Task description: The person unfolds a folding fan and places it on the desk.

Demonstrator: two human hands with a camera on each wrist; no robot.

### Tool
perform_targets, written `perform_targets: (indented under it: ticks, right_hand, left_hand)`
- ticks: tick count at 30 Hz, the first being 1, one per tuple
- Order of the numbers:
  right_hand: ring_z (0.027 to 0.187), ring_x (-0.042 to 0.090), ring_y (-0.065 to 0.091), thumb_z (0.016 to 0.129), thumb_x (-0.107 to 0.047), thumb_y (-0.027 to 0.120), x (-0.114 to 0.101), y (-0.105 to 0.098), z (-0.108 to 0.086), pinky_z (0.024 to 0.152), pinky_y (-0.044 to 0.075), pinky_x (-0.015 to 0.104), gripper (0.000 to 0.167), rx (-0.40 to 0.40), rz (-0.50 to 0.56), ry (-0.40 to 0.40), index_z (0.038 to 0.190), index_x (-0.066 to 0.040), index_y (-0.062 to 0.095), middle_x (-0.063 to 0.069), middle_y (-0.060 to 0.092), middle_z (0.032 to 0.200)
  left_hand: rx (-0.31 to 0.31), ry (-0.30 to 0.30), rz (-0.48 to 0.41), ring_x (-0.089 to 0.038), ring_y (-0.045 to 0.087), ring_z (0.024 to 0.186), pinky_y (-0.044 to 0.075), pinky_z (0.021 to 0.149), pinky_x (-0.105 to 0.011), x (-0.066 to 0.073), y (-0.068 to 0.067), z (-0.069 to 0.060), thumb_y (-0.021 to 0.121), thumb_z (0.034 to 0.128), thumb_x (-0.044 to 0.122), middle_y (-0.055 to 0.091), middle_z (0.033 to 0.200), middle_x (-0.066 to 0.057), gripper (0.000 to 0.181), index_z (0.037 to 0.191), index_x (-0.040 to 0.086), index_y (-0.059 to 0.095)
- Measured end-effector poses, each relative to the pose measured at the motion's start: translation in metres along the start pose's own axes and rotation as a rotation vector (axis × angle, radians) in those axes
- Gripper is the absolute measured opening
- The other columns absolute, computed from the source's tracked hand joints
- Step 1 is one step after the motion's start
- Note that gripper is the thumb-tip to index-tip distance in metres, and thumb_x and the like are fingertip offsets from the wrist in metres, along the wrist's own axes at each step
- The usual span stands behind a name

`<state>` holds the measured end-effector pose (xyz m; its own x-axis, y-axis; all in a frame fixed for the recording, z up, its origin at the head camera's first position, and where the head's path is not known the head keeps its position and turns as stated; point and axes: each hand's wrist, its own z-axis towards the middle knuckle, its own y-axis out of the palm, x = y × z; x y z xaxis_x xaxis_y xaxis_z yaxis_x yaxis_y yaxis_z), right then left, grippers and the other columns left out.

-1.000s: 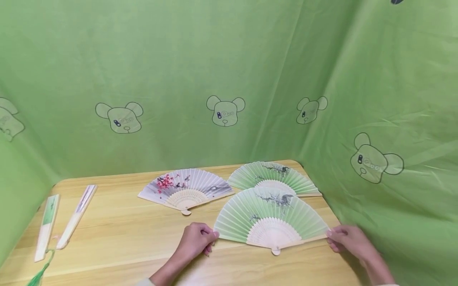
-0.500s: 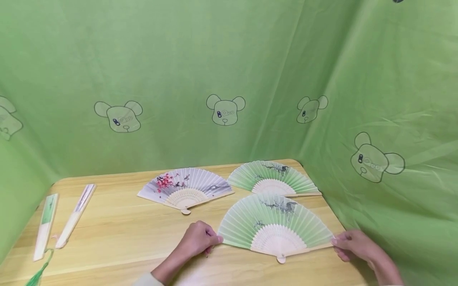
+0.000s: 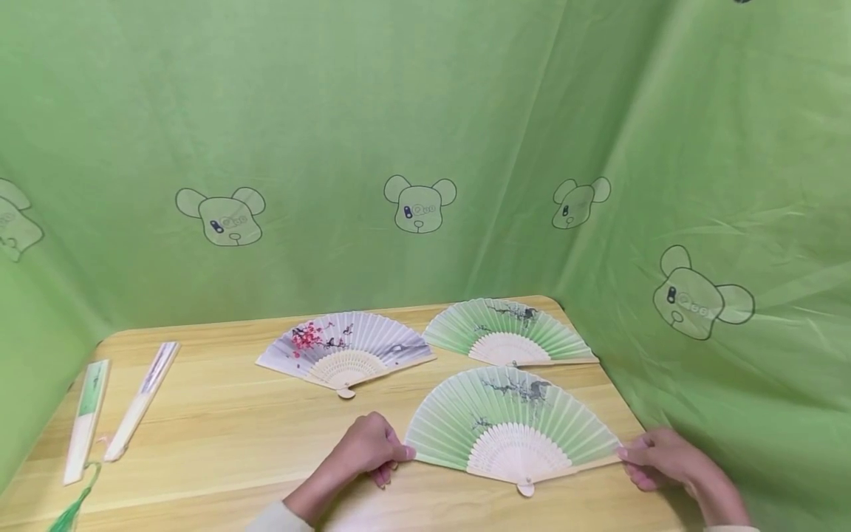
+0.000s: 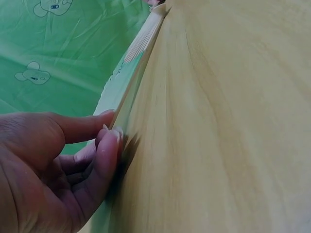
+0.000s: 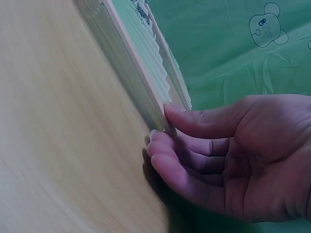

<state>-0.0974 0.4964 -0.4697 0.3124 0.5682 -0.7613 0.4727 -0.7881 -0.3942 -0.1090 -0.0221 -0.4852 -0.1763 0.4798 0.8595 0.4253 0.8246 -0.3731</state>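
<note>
Spread open in front of me is a green folding fan [image 3: 508, 410] with a dark branch print and pale ribs. My left hand [image 3: 374, 447] pinches its left end between thumb and fingers. At the opposite end, my right hand [image 3: 665, 458] pinches the outer rib. In the left wrist view, the left hand [image 4: 58, 165] holds the fan's edge [image 4: 129, 90] just over the wood. In the right wrist view, thumb and fingertips of the right hand [image 5: 233, 155] grip the end rib [image 5: 138, 63]; a gap and shadow show beneath it.
Behind it lies a second open green fan [image 3: 565, 341], and left of that an open grey fan [image 3: 405, 343] with red blossoms. Two folded fans [image 3: 83, 436] [image 3: 139, 410] lie at the far left, with a green tassel [image 3: 69, 510]. Green curtains [image 3: 319, 148] surround the wooden table [image 3: 233, 428].
Both hands have drawn the held green fan toward me and slightly right. It no longer overlaps the green fan behind; the other fans have stayed put.
</note>
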Motion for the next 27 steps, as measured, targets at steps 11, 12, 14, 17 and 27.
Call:
perform_targets:
  ticks: [11, 12, 14, 17, 27]
  right_hand:
    - [0.07, 0.014, 0.065, 0.103, -0.015, 0.059, -0.003, 0.006, 0.003, 0.063, 0.065, 0.023, 0.024, 0.095, -0.037, 0.044, 0.096, 0.007, 0.067, 0.006, 0.069, 0.078]
    - [0.07, 0.014, 0.065, 0.102, -0.016, 0.06, -0.004, 0.007, 0.003, 0.063, 0.065, 0.024, 0.024, 0.105, -0.039, 0.051, 0.097, 0.007, 0.067, 0.006, 0.069, 0.078]
    - [0.069, 0.014, 0.065, 0.102, -0.017, 0.062, -0.005, 0.007, 0.003, 0.062, 0.065, 0.024, 0.024, 0.12, -0.049, 0.06, 0.096, 0.006, 0.067, 0.005, 0.069, 0.077]
    - [0.068, 0.013, 0.064, 0.101, -0.019, 0.063, -0.005, 0.007, 0.003, 0.061, 0.064, 0.024, 0.025, 0.127, -0.055, 0.064, 0.095, 0.005, 0.068, 0.005, 0.068, 0.076]
    - [0.062, 0.011, 0.061, 0.101, -0.023, 0.064, -0.004, 0.014, 0.007, 0.056, 0.061, 0.021, 0.028, 0.178, -0.067, 0.101, 0.085, 0.0, 0.066, 0.002, 0.065, 0.068]
  left_hand:
    - [0.002, -0.004, -0.053, -0.009, 0.057, 0.037, 0.061, 0.04, -0.032, -0.002, -0.001, 0.002, 0.086, 0.0832, 0.018, 0.062, 0.052, -0.003, 0.03, 0.067, 0.0, 0.068]
    - [0.0, -0.004, -0.06, -0.009, 0.057, 0.037, 0.062, 0.04, -0.032, -0.002, -0.001, 0.002, 0.086, 0.0833, 0.018, 0.063, 0.053, -0.004, 0.029, 0.068, 0.0, 0.068]
    - [0.0, -0.005, -0.071, -0.009, 0.058, 0.037, 0.062, 0.04, -0.032, -0.003, 0.0, 0.002, 0.086, 0.0833, 0.018, 0.064, 0.055, -0.006, 0.029, 0.069, 0.001, 0.068]
    - [0.01, -0.003, -0.077, -0.01, 0.058, 0.037, 0.062, 0.04, -0.032, -0.003, 0.0, 0.003, 0.087, 0.0827, 0.018, 0.065, 0.056, -0.007, 0.029, 0.07, 0.002, 0.067]
    - [0.042, -0.011, -0.07, -0.011, 0.058, 0.037, 0.062, 0.04, -0.033, -0.001, 0.002, 0.001, 0.088, 0.0814, 0.019, 0.062, 0.051, -0.004, 0.032, 0.067, 0.002, 0.065]
